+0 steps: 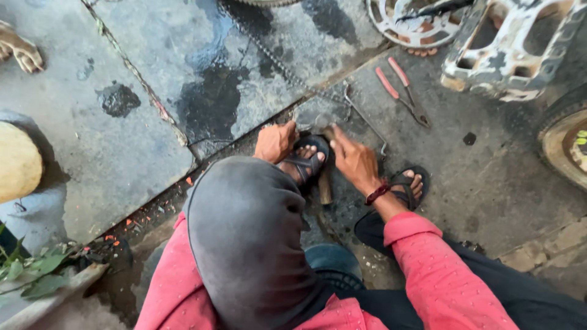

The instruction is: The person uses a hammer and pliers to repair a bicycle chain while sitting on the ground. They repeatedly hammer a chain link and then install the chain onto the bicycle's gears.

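A greasy bicycle chain [276, 61] runs across the wet stone floor from the top of the view down to my hands. My left hand [275, 142] is closed on the chain's near end, just left of my sandalled foot [306, 160]. My right hand [354, 160], with a red thread band at the wrist, pinches the same end with its fingertips, beside the head of a hammer. The hammer's wooden handle [325, 186] lies under that foot. A grey cloth-covered shape [244, 238] hides the ground below my hands.
Red-handled pliers [400, 88] and a bent metal tool [367, 119] lie beyond my hands. A chainring [416, 27], a white pedal [513, 43] and a tyre [562, 143] are at right. My other sandalled foot [411, 183] is near right. Another person's foot [18, 52] is top left.
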